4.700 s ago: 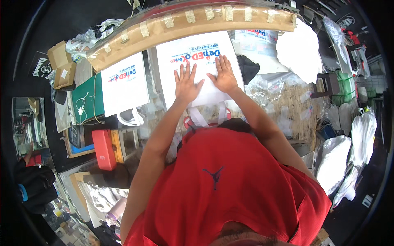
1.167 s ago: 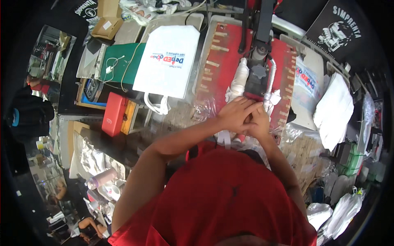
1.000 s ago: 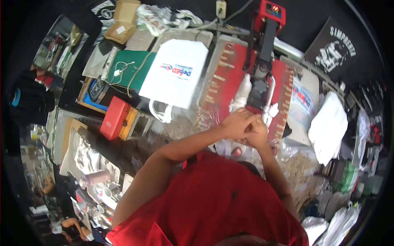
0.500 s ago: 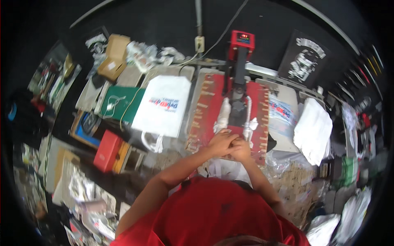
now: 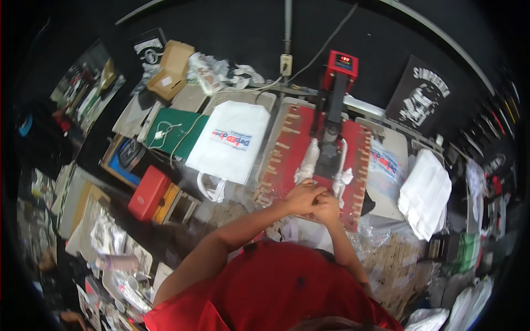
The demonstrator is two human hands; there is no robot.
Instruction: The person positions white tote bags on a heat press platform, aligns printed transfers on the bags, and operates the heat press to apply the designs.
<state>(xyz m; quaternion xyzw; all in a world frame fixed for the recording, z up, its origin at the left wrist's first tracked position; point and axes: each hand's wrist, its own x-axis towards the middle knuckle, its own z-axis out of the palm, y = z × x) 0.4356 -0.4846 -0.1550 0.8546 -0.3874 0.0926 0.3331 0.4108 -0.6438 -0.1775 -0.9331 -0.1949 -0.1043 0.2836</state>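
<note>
My left hand [image 5: 301, 197] and my right hand [image 5: 327, 207] are clasped closely at the front of a red heat press [image 5: 284, 149]. My left fingers overlap my right; whatever lies inside them is hidden. A white-wrapped handle piece [image 5: 308, 161] reaches down to my left hand, with another wrapped bar [image 5: 342, 177] just beyond my right. Taped strips line the red plate, and a control box [image 5: 341, 65] with lit digits tops the press arm. A white printed tote [image 5: 223, 118] lies flat to the left of the press, handles toward me.
A green board [image 5: 171, 132] with cables, an open cardboard box [image 5: 171, 77] and a red case [image 5: 148, 190] lie left. Right are a printed bag [image 5: 383, 171] and white fabric pieces [image 5: 422, 196]. Papers and cups [image 5: 124, 278] crowd the lower left, near another person's arm [image 5: 72, 317].
Earlier my hands were spread flat on a white bag; now they are clasped at the press, whose red plate covers that spot. The view has tilted up, showing more wall.
</note>
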